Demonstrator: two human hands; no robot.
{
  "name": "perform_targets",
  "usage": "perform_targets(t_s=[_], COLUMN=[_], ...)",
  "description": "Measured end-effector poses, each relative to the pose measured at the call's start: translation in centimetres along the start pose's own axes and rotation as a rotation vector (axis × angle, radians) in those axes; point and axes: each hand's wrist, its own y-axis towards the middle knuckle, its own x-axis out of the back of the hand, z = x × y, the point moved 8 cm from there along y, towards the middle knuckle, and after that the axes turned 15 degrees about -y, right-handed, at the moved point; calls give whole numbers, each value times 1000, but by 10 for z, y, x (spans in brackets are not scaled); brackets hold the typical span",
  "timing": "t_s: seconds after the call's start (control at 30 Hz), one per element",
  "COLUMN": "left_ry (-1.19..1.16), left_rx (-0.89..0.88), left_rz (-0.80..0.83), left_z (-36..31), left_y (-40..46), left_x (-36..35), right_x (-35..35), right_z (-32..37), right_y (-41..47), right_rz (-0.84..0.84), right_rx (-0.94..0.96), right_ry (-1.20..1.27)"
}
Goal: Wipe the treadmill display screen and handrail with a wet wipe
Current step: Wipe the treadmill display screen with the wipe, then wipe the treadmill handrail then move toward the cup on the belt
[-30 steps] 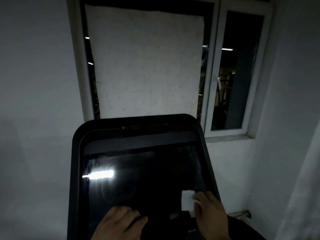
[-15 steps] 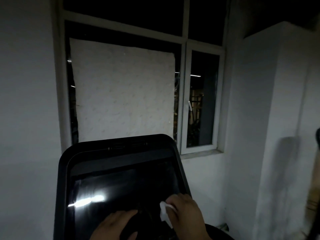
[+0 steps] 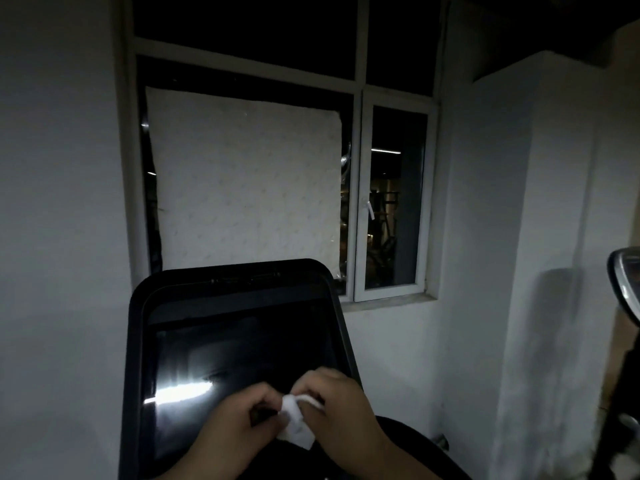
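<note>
L hand (image 3: 239,424) has come off the display screen (image 3: 235,358) & now pinches the wet wipe (image 3: 294,422) w/ R hand (image 3: 343,407), both gripping it, lower center of frame, in front of screen.

Black glossy glass treadmill display screen (image 3: 221,362): smooth, mirror-like, reflecting a bright light streak. Black matt plastic screen bezel (image 3: 135,341): smooth. White soft crumpled wet wipe (image 3: 296,422): fibrous cloth, matt. White textured sheet (image 3: 246,181) over window: rough, dimpled, matt. White painted wall (image 3: 59,202): matt. Pale window frame (image 3: 358,202): smooth, satin.
</note>
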Motion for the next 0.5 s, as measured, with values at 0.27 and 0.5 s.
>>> perform_targets(t_s=[0.27, 0.5], left_ry=[-205, -199], left_rx=[85, 139], left_rz=[-149, -229], left_z=[-59, -107], left_y=[-50, -99], left_x=[-64, -90], right_x=[32, 57], right_z=[-21, -2], right_y=[-68, -130], right_rz=[96, 285], right_rx=[-358, -474], right_ry=[441, 708])
